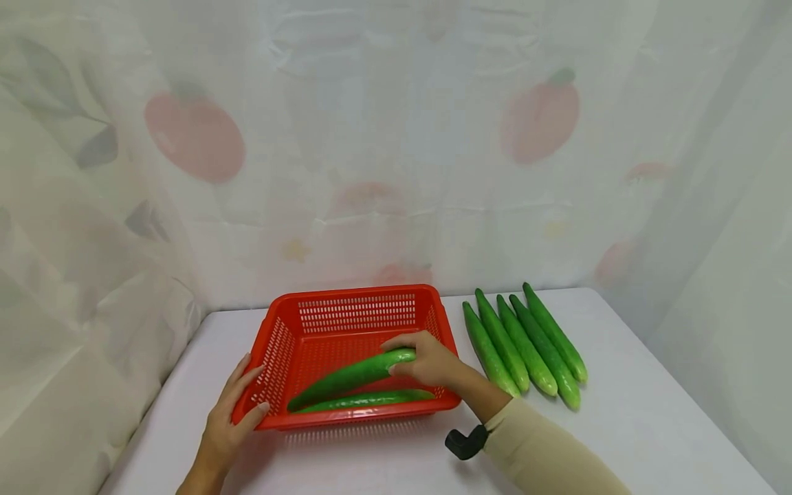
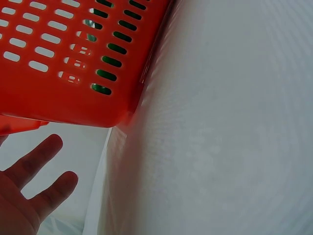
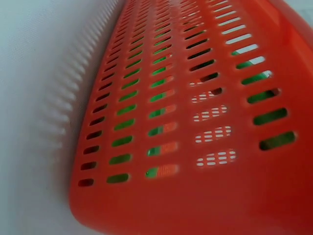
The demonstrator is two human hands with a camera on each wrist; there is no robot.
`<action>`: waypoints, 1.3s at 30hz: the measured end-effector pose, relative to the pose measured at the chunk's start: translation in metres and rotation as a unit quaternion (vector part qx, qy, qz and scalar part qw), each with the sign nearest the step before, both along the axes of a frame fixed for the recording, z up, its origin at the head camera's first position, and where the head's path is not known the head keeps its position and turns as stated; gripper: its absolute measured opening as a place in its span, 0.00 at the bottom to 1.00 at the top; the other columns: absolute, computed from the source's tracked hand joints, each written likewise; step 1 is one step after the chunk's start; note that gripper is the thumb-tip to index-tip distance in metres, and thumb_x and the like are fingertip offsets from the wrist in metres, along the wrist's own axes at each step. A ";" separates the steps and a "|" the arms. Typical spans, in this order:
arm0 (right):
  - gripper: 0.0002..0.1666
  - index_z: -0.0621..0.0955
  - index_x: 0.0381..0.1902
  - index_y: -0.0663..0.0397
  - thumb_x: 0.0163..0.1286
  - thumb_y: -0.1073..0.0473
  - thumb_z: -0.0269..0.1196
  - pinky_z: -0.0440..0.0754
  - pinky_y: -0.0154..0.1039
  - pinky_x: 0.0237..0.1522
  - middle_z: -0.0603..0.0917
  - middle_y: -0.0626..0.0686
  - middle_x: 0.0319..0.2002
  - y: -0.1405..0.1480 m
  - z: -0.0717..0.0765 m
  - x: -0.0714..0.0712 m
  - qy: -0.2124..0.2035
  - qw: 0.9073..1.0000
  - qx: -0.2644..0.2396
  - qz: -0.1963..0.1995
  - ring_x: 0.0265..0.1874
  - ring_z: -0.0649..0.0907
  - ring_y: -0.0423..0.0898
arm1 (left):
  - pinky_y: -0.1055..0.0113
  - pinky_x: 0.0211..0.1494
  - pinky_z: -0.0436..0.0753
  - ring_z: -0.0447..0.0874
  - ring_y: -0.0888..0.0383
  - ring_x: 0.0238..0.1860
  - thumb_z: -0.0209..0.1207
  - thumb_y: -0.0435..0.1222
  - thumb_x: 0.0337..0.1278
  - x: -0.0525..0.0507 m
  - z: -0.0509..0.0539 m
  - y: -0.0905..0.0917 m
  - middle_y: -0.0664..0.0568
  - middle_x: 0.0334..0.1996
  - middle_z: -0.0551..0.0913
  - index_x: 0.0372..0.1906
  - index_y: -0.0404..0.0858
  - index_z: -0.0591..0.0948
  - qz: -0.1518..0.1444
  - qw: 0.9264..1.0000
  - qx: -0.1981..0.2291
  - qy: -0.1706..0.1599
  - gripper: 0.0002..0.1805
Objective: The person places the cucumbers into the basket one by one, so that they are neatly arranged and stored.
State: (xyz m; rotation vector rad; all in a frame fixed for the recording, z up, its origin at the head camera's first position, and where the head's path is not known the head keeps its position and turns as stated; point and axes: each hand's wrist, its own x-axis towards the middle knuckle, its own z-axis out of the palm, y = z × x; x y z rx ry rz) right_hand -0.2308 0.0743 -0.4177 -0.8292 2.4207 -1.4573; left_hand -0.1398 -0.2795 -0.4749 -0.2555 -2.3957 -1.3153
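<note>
The right hand (image 1: 428, 359) pinches long green cucumber (image 1: 349, 376) inside red plastic basket (image 1: 346, 415); left hand (image 1: 224, 421), loosely spread, touches its left side, probably steadying.

I can read no text, label, brand, number or sign in any of my three views.
</note>
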 end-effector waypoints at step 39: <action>0.19 0.82 0.53 0.48 0.63 0.55 0.67 0.77 0.49 0.46 0.81 0.51 0.46 -0.011 -0.002 0.002 -0.008 0.989 0.146 -0.035 0.47 0.78 0.51 | 0.84 0.54 0.61 0.52 0.67 0.69 0.61 0.29 0.57 -0.002 -0.003 0.000 0.52 0.73 0.55 0.66 0.40 0.72 -0.002 1.000 -0.001 0.001 0.30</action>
